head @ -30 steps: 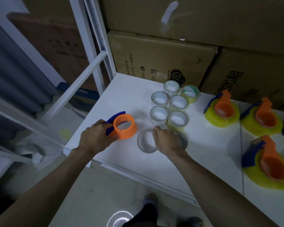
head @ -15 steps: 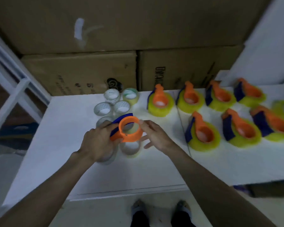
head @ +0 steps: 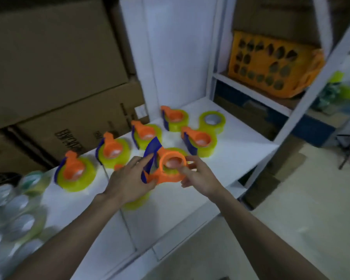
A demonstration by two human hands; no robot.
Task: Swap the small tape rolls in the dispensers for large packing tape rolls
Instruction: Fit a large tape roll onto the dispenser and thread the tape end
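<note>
White shelf (head: 240, 150) in a stockroom, cardboard boxes (head: 49, 57) stacked behind, orange basket (head: 271, 63) off to the right. Both hands hold an empty orange dispenser (head: 170, 168) above the shelf: left hand (head: 129, 182) pinches the blue blade end, right hand (head: 198, 178) has fingers curled on the ring's rim. It looks like light, stiff plastic, so I'd keep to the ring and off the blade. Count: five dispensers loaded on big yellow rolls, one bare yellow roll (head: 212, 122) at the back, and a blurry cluster of small rolls (head: 12, 215) at the left that I can't count.
</note>
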